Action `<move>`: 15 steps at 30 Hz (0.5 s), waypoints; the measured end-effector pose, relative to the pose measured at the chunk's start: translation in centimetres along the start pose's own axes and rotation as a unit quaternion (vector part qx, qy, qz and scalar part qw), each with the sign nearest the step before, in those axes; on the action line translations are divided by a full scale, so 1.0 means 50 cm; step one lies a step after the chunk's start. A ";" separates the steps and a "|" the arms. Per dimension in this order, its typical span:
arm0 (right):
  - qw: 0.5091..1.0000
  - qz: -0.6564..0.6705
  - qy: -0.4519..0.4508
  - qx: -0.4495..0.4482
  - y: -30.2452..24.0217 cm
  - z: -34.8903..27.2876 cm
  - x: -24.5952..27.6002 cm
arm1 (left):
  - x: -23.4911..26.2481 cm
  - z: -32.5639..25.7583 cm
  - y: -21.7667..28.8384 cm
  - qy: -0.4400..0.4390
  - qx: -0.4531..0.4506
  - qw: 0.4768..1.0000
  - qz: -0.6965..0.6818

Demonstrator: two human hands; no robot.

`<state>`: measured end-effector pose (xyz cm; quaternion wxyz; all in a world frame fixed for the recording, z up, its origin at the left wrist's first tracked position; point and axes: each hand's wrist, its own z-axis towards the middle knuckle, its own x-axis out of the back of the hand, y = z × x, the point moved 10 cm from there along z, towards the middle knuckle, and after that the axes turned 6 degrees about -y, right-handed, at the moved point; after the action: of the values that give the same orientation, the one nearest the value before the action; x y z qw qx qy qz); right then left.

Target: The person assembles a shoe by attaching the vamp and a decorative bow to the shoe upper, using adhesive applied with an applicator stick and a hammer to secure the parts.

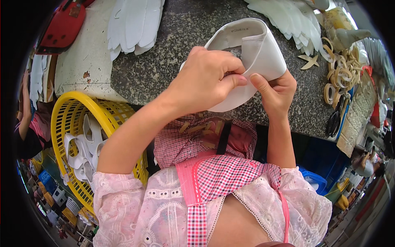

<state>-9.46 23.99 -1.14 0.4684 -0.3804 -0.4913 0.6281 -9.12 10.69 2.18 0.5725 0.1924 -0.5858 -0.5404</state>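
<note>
A white shoe upper (269, 55), curved into a loop with its pale lining showing, is held up over the speckled stone tabletop (181, 41). My left hand (210, 76) reaches across its near left side, thumb and forefinger pinched together at the edge. What lies between those fingertips is too small to make out. On the right, my right hand (276, 91) grips the upper's lower right edge, with the thumb on the near face and the other fingers behind. Both hands meet close together at the same rim.
White sole-shaped sheets (135, 24) lie fanned at the back left, and another white stack (286, 24) at the back right. Beige strip coils (339, 74) and black-handled scissors (334, 122) sit along the right edge. A yellow basket (74, 96) with white shoe uppers stands left.
</note>
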 end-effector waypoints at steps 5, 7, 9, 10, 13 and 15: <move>0.981 0.176 0.003 -0.081 0.037 -0.009 0.001 | -0.049 -0.001 0.004 -0.165 0.015 0.985 0.048; 0.859 0.483 0.003 -0.169 0.061 -0.009 -0.035 | -0.049 -0.003 0.012 -0.168 -0.015 0.984 0.054; 0.852 0.500 0.019 -0.154 0.062 -0.009 -0.029 | -0.051 -0.004 0.020 -0.167 -0.043 0.983 0.061; 0.844 0.517 0.034 -0.141 0.062 -0.009 -0.024 | -0.051 -0.005 0.031 -0.161 -0.071 0.980 0.095; 0.867 0.490 0.037 -0.084 0.036 0.005 -0.018 | -0.054 -0.002 0.041 -0.187 -0.094 0.966 0.151; 0.894 0.445 0.024 -0.042 0.011 0.017 -0.013 | -0.047 0.003 0.040 -0.219 -0.086 0.956 0.173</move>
<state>-10.18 23.09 -1.47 0.1350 -0.5934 -0.2853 0.7404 -7.84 13.44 2.84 0.5298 -0.0851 -0.6720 -0.5104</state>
